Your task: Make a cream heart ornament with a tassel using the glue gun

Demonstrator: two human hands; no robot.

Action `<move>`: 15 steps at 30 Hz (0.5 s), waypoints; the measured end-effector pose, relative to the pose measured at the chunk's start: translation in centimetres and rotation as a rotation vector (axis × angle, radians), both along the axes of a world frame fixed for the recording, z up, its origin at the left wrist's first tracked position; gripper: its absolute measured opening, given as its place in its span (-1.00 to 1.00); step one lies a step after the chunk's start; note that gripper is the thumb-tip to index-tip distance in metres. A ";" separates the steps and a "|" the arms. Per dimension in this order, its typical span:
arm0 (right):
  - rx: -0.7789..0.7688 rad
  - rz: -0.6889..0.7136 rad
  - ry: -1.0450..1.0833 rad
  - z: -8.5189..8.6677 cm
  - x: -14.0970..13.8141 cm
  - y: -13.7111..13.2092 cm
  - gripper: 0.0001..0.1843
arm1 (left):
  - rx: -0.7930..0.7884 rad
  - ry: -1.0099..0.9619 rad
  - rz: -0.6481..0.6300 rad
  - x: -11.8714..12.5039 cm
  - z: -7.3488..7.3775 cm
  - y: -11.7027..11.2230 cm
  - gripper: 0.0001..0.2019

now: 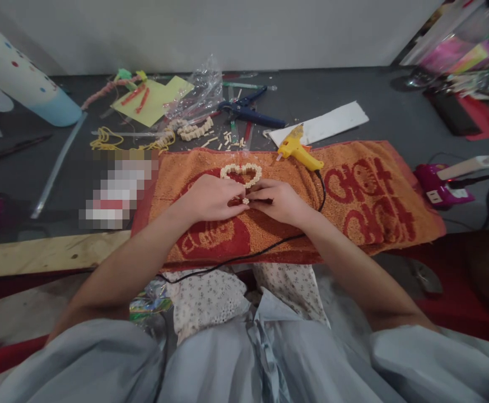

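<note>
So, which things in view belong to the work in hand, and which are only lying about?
Likely in the work:
- small beige piece, at the fingertips of the left hand and right hand
- beige heart, beyond them
- glue gun
- towel, underneath

Seemingly just lying about:
- bottle
- pen
- yellow paper

Rough cloth is shown by the towel (366,184), a knobbly matt finish by the heart-shaped piece (259,171), smooth plastic by the glue gun (298,152), glossy, crinkled film by the clear wrapper (208,84), matt paper by the yellow sheet (154,106), and grained wood by the plank (51,254).
</note>
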State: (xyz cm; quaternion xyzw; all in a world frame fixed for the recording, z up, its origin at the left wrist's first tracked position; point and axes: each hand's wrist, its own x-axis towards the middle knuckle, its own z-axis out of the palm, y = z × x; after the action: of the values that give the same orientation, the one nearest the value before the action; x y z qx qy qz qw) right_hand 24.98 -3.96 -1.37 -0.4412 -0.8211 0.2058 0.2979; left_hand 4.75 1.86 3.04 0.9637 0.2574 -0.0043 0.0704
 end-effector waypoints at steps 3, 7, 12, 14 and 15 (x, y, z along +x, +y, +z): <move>0.007 -0.007 -0.006 -0.2 0.0 0.1 -0.83 | -0.013 0.020 0.007 0.2 0.1 -0.1 -0.71; 0.020 -0.006 -0.037 -0.2 -0.2 0.1 -0.83 | -0.019 0.026 0.030 0.4 0.1 -0.3 -0.72; 0.038 -0.130 -0.256 1.3 -0.4 -1.1 -0.80 | -0.041 -0.041 0.078 0.5 -0.1 -0.4 -0.74; 0.034 -0.213 -0.382 2.0 -0.5 -2.0 -0.77 | -0.060 -0.067 0.094 0.5 -0.1 -0.3 -0.74; 0.020 -0.245 -0.427 2.3 -0.5 -2.4 -0.77 | -0.064 -0.076 0.103 0.4 -0.1 -0.3 -0.74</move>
State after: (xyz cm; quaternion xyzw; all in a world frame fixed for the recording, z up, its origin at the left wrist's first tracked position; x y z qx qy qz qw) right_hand 24.48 -6.32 0.96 -0.5678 -0.8079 0.0620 0.1448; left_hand 5.16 1.58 2.93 0.9459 0.3036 0.0278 0.1112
